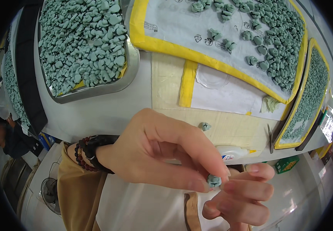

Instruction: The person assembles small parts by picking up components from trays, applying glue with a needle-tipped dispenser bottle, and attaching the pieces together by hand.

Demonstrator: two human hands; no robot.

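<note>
Between the thumb and index finger of my left hand (162, 150) is a small grey-green flower bud (214, 181), held over my lap. My right hand (239, 194) is close beside it, fingers loosely curled and thumb apart. One of its fingertips comes up against the bud or almost so; I cannot tell which. Another green bud (204, 126) lies alone on the mat just beyond my left hand. Partly hidden behind my fingers is a white squeeze bottle (234, 152) with a yellow tip.
At the far left a metal tray (130, 73) holds many loose green petal-like pieces. A yellow-edged board (166, 29) carries several finished-looking buds. Another filled board (305, 96) stands at the right, with metal tweezers or scissors (270, 138) beside it. The table's near edge runs under my wrist.
</note>
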